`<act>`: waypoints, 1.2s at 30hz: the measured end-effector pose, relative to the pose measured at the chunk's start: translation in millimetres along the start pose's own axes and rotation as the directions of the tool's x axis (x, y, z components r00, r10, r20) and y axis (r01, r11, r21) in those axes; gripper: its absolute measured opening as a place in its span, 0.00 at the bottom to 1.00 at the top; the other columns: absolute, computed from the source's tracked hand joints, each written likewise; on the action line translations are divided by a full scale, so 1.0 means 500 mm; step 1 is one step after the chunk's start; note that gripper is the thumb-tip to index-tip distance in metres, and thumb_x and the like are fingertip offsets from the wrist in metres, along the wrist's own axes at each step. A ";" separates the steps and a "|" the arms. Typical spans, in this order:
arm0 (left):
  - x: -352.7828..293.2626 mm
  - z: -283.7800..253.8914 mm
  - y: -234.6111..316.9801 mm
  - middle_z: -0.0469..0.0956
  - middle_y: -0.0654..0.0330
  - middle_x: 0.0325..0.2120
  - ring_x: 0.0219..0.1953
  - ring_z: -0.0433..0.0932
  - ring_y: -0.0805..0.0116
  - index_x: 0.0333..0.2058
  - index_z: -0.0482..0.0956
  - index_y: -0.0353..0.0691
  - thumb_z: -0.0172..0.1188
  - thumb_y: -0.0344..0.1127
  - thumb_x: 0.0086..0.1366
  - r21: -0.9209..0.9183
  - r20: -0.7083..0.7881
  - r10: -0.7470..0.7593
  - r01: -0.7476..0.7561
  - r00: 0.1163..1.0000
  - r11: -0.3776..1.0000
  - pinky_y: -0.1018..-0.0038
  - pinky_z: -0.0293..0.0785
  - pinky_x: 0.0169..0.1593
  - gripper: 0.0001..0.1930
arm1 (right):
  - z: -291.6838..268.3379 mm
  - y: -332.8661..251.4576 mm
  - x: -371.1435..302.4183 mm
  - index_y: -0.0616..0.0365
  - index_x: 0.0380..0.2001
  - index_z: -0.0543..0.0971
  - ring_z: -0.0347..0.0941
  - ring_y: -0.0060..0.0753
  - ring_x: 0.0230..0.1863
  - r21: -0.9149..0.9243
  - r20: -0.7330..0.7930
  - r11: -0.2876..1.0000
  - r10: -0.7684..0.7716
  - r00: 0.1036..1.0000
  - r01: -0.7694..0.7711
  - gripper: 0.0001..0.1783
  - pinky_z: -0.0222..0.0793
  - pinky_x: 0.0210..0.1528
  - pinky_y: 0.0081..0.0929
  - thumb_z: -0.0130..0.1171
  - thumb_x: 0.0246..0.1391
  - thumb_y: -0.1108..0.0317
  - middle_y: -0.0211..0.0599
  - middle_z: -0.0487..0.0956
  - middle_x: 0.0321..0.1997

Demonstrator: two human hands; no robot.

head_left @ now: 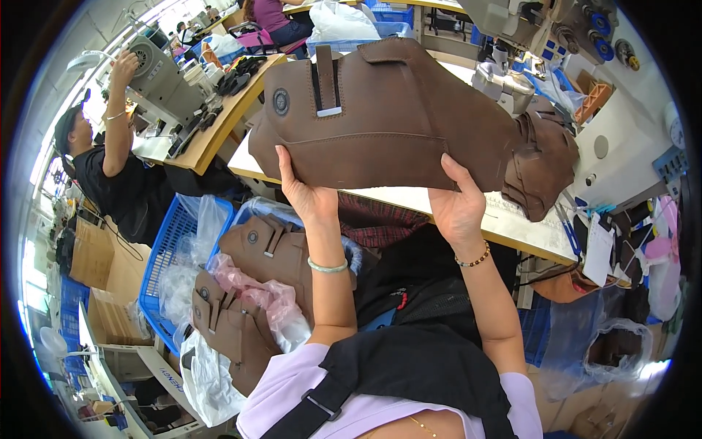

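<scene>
Up in front of me, both my hands hold a wide brown leather panel [373,110]. It bears stitched seams, a round dark emblem, a narrow upright strap over a dark slot with a pale edge, and a folded flap along its top. My left hand [311,194] grips the lower left edge, thumb on the face and fingers hidden behind. At the lower right edge, my right hand [457,205] has the same grip. Just right of the panel, a stack of similar brown leather pieces [541,172] hangs over the work table [526,230].
A sewing machine [504,80] stands behind the panel's right side. Blue scissors or tweezers [567,230] lie at the table's right. To my left, a blue basket [157,274] and bagged brown leather pieces [234,329] sit low. A co-worker [110,161] works at the far left.
</scene>
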State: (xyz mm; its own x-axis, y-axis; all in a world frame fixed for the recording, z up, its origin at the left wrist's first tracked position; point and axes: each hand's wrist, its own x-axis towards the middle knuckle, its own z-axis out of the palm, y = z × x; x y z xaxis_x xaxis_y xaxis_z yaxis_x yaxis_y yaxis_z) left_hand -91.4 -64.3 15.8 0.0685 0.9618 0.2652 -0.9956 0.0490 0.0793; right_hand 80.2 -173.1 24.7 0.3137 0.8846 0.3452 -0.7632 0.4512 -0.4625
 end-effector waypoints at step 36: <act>-0.056 0.078 -0.010 0.76 0.56 0.39 0.40 0.79 0.67 0.46 0.71 0.34 0.58 0.25 0.60 0.403 0.027 0.012 -0.022 1.000 0.915 0.73 0.78 0.43 0.14 | -0.001 -0.033 -0.101 0.67 0.48 0.72 0.78 0.31 0.36 -0.762 -0.051 0.440 0.691 0.721 -0.476 0.16 0.76 0.36 0.24 0.52 0.61 0.66 0.47 0.76 0.46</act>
State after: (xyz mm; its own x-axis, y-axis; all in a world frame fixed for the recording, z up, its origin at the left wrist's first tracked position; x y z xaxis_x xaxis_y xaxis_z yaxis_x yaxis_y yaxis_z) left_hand -85.7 -102.0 45.5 0.0582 0.9547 0.2917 -0.8867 -0.0848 0.4544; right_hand 77.1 -225.1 14.4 -0.2722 0.9557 -0.1123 -0.0550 -0.1320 -0.9897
